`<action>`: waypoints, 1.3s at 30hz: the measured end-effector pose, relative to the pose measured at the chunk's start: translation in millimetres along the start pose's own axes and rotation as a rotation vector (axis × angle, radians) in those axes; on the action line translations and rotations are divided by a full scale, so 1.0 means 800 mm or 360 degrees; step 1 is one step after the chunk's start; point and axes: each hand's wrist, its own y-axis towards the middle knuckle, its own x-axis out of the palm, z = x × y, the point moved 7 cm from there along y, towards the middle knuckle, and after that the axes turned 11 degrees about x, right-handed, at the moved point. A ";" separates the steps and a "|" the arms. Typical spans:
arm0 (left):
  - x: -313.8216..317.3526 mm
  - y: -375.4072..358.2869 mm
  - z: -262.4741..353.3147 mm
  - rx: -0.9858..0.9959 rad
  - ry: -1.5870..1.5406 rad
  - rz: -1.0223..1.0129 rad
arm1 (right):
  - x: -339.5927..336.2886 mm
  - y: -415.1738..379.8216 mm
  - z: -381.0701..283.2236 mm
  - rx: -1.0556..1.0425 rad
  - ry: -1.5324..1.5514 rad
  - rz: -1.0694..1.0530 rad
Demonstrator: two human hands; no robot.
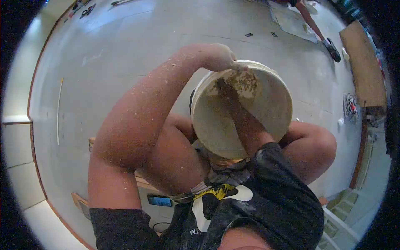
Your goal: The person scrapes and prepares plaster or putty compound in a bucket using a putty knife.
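Head view: white bucket (214,118) on its side-ish, tilted, mouth facing the person, sitting between the bent thighs (171,162) over the middle of the floor (137,37). Left hand (223,58) is on the far part of the rim (266,66), fingers hooked over it and closed on the edge. Right arm goes in through the mouth; right hand (224,88) is deep inside, beside a patch of brown, crusty residue (246,85). Its fingers are in shadow: can't tell how far open, or if they have hold of anything.

Risks, my read:
- Left hand looks dusty. Dust on a smooth rim cuts grip; if it slips, bucket could roll or swing off the thighs.
- Hold is at one spot on the rim, so a hard push from the right hand could twist the bucket round.
- Mouth points at the black shirt (287,187); loose bits could spill that way if it tips further.
- Right forearm crosses the near rim, could get scraped.
- Phone (160,201) is low by the left thigh; falling grit or a dropped bucket might hit it.

Another person's leg (310,23) is near the floor's far right corner, well apart. Brown board (361,62) lies along the right edge; thin stick (59,112) near the left edge.
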 end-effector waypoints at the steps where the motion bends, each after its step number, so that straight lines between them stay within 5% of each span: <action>1: 0.001 -0.001 0.000 0.0014 -0.0006 0.0000 | 0.017 -0.008 0.008 -0.0014 0.0018 -0.0040; 4: -0.002 -0.006 -0.002 0.0007 -0.0084 0.0085 | 0.033 -0.040 0.034 -0.0077 -0.0057 0.0169; 8: -0.002 -0.007 0.000 0.0076 -0.0068 0.0045 | 0.016 -0.013 0.029 0.0174 0.0284 -0.0352; 11: 0.001 -0.012 0.008 0.0017 -0.0099 0.0000 | -0.008 0.029 0.005 0.0054 0.0169 0.0143; 14: 0.006 -0.007 0.013 0.0086 -0.0007 -0.0067 | -0.024 0.055 -0.035 -0.0337 -0.0445 0.0882; 18: 0.000 -0.012 0.014 -0.0006 -0.0004 -0.0016 | -0.002 0.016 -0.044 -0.0141 -0.0350 -0.0005; 20: 0.000 -0.005 0.000 0.0028 -0.0028 -0.0011 | 0.011 -0.024 -0.045 -0.0121 0.0003 -0.0017; 27: 0.005 -0.003 0.002 0.0023 -0.0086 0.0007 | 0.041 -0.043 -0.003 0.0004 -0.0104 -0.0373; 33: 0.002 -0.002 0.013 -0.0118 0.0135 -0.0126 | 0.011 0.040 -0.044 -0.0281 -0.0404 0.0085; 39: 0.000 0.004 -0.012 -0.0097 0.0097 -0.0059 | 0.041 -0.052 -0.057 -0.0111 -0.0428 -0.0398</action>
